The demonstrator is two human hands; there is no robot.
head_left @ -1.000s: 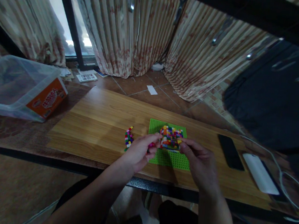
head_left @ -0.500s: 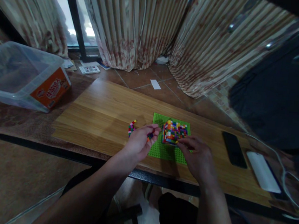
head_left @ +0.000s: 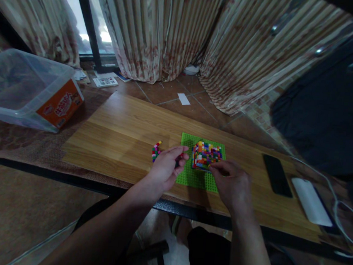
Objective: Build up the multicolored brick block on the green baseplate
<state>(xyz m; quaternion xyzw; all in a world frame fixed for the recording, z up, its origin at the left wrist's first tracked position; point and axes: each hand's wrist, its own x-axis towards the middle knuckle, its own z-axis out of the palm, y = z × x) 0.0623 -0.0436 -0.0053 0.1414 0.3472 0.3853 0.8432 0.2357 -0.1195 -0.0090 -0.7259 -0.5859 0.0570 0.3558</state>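
A block of many small coloured bricks [head_left: 207, 155] stands on a green studded baseplate [head_left: 195, 177] on the wooden table top [head_left: 116, 143]. My right hand [head_left: 232, 186] rests at the block's near right corner, fingertips touching its lower edge. At the baseplate's left edge my left hand [head_left: 166, 169] is curled, with small bricks pinched between thumb and fingers; they are mostly hidden. A short curved strip of coloured bricks [head_left: 155, 150] lies on the wood just beyond the left hand.
A clear plastic bin [head_left: 21, 88] with an orange label sits at the far left. A black phone [head_left: 276, 180] and a white flat device [head_left: 311, 202] with a cable lie at the right. Curtains hang behind the table. A dark bar runs along the table's near edge.
Both hands have drawn slightly back from the block toward me. The left hand came off the block's left side with small bricks in it. The view shifted a little.
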